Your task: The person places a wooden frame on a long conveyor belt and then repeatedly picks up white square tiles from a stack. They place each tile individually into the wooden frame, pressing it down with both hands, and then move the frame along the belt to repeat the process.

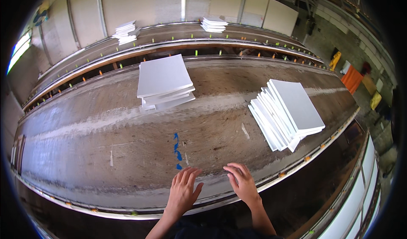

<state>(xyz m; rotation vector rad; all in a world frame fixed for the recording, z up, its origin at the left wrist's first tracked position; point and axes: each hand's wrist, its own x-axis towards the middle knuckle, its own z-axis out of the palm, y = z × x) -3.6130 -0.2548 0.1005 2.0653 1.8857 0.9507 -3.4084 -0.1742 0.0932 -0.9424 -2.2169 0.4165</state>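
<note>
My left hand (183,190) is over the near edge of a long brown-grey worktable (135,154), fingers stretched out and holding nothing. A short way to its right, my right hand (242,184) has its fingers apart, bent a little, and likewise holds nothing. Whether either hand touches the tabletop, I cannot tell. Just beyond my left hand a broken streak of blue paint (177,148) marks the surface. To the right lies a tilted, fanned stack of white sheets or boards (296,105). Farther back, left of centre, sits another uneven white stack (165,76).
Behind stands a second long table (165,36) with green and orange pegs along its edges. Two smaller white stacks (126,32) (213,24) rest on it. Pale wall panels (140,4) rise behind. Orange cloth (352,79) hangs at right; white panels (352,201) lean at lower right.
</note>
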